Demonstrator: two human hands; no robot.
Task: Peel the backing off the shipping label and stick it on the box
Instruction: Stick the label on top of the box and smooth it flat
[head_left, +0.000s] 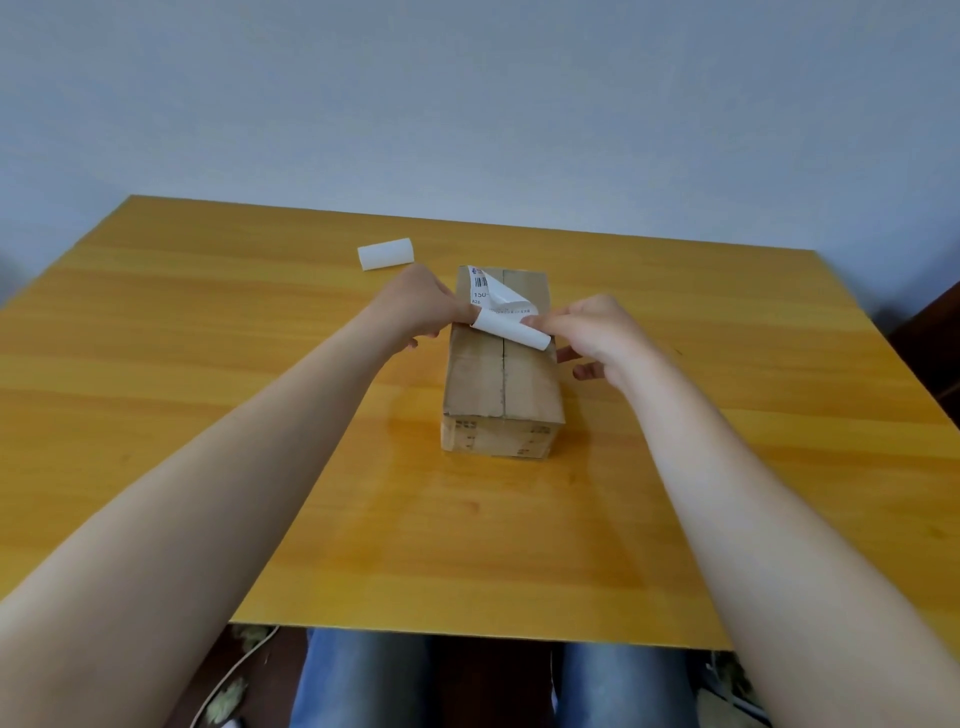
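A brown cardboard box (501, 382) lies lengthwise in the middle of the yellow table. A white shipping label (488, 292) with a barcode rests on the far end of the box's top, its near part curled up into a white roll (511, 328). My left hand (423, 306) pinches the left end of that curl at the box's left edge. My right hand (589, 332) grips the curl's right side with fingertips, beside the box's right edge. Whether the curl is backing or label, I cannot tell.
A rolled piece of white paper (385, 253) lies on the table (208, 364) beyond my left hand, at the back left. A pale wall stands behind the table. A dark piece of furniture (935, 353) sits at the right edge. My legs show below the near table edge.
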